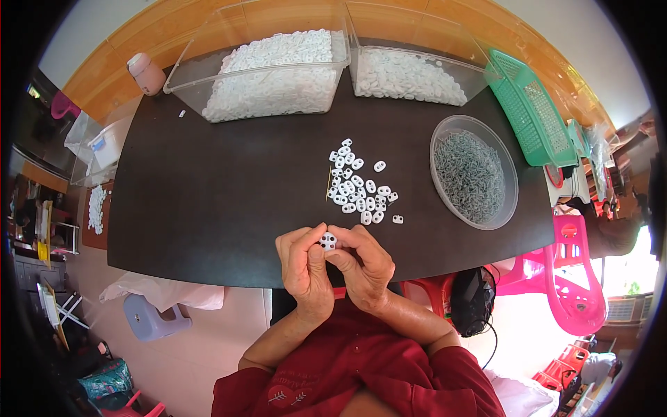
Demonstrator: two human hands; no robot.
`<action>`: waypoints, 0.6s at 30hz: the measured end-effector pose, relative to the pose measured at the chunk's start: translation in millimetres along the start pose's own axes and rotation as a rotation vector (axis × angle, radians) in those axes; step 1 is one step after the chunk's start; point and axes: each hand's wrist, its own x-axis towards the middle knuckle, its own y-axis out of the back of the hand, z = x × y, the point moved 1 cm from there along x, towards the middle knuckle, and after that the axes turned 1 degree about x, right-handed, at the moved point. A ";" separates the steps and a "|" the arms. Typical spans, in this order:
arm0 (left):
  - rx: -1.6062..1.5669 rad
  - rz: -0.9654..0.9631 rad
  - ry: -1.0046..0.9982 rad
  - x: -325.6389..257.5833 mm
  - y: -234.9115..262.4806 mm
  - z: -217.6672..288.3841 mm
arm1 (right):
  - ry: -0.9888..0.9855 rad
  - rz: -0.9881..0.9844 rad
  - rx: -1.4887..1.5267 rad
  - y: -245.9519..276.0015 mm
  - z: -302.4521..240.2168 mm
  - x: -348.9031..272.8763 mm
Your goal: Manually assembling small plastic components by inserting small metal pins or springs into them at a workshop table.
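Observation:
Between my fingertips, over the table's near edge, is a small white plastic piece with dark holes (pixel 328 241). My left hand (pixel 303 267) pinches it from the left, and my right hand (pixel 363 267) from the right. Whether it is one part or two pressed together, I cannot tell. Just beyond my hands lies a loose cluster of white oval two-hole pieces (pixel 349 187), some flat and some tipped. A thin yellowish stick (pixel 329 182) lies along the cluster's left side.
Two clear bins full of white pieces (pixel 278 76) (pixel 406 75) stand at the back. To the right, a round tub (pixel 513 182) holds many small grey metal parts, near a green basket (pixel 535 104). A pink bottle (pixel 146 74) stands at the back left of the dark table (pixel 222 181).

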 end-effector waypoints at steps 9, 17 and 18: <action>-0.147 0.038 0.039 -7.9 -6.0 -6.1 | 0.050 0.004 -0.044 -4.1 -2.5 -0.9; -0.096 0.053 0.001 -5.5 -10.6 -10.4 | 0.159 0.036 -0.100 -6.4 4.5 1.3; -0.091 0.059 -0.001 -5.2 -11.2 -11.8 | 0.159 0.037 -0.099 -7.1 6.7 2.2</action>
